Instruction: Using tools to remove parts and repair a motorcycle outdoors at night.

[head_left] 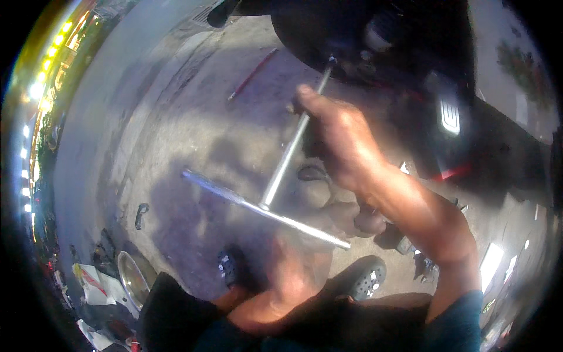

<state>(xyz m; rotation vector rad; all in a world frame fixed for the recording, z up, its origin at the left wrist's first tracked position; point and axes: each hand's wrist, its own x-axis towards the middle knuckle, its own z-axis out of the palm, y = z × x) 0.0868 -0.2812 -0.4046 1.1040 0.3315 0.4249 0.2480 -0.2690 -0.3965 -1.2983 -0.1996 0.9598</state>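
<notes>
A chrome T-handle wrench (284, 163) slants across the middle, its long shaft running up to the far right and its crossbar lying nearer to me. My right hand (343, 138) is closed around the upper part of the shaft, thumb along it. The wrench's far tip meets a small fastener (332, 60) at the edge of a dark vehicle part (375, 47); shadow hides how it seats there. My left hand (296, 258) is a motion blur just below the crossbar. Whether its fingers touch the bar is unclear.
A thin red rod (252, 74) lies on the concrete ground (176, 146) ahead. My dark clogs (369, 278) are below. Left of me stand a shiny round bowl-like thing (134, 278) and white-and-red pieces (94, 284). A small dark item (141, 216) lies on the ground.
</notes>
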